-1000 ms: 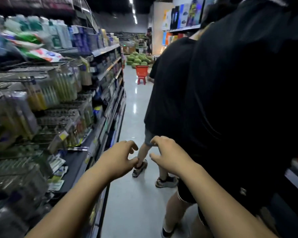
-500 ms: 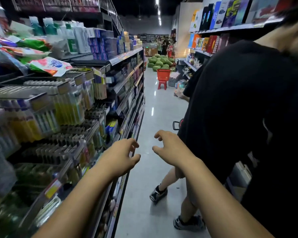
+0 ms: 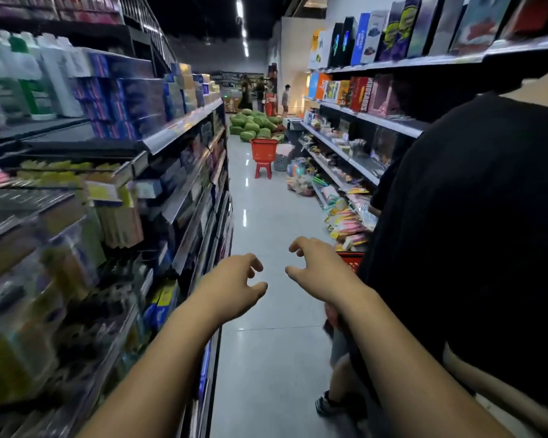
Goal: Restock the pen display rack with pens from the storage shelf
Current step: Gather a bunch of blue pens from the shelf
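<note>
Wearer is moving further down aisle (image 3: pixel 260 216); L hand (image 3: pixel 231 286) & R hand (image 3: pixel 320 270) are hanging loosely curled, holding nothing. Restocking apparently isn't starting yet.

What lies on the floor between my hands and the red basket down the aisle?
In the head view, only bare glossy floor lies between the left hand, the right hand and the red basket.

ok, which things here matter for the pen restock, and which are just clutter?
Job: bare left hand, bare right hand, both empty; blurred clear-plastic stationery racks, left shelving.
Bystanders: green watermelon pile; red plastic basket; person in black shirt.
</note>
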Demonstrator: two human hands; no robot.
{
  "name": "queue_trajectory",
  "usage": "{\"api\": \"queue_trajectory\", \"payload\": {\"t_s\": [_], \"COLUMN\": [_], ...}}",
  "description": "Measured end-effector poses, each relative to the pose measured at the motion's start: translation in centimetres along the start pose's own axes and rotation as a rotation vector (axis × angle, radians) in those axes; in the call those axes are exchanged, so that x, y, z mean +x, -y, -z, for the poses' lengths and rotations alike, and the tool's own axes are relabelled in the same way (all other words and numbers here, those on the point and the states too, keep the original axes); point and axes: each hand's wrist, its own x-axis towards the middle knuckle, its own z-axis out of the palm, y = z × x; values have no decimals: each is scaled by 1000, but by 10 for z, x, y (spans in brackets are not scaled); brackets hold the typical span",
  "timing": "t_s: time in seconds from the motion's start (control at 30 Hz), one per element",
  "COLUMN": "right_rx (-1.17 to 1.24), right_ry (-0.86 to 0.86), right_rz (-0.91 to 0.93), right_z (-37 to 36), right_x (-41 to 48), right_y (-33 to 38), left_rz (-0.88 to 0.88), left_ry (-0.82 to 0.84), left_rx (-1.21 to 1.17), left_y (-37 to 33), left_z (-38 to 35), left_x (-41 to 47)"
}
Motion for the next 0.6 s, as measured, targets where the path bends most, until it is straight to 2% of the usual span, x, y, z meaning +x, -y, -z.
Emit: {"api": "queue_trajectory", "payload": {"t_s": [0.37, 0.6], "right_rx": [48, 26], "right_ry": [-26, -29], "right_rz": [-70, -92], "right_z": [-45, -42], "right_x": [288, 484], "right_y": [-66, -105], "left_rz": [-10, 16], "left_ry": [47, 83], "left_rx": [9, -24], "left_y": [79, 111], "left_z": [-2, 11], "left_x": [289, 490]}}
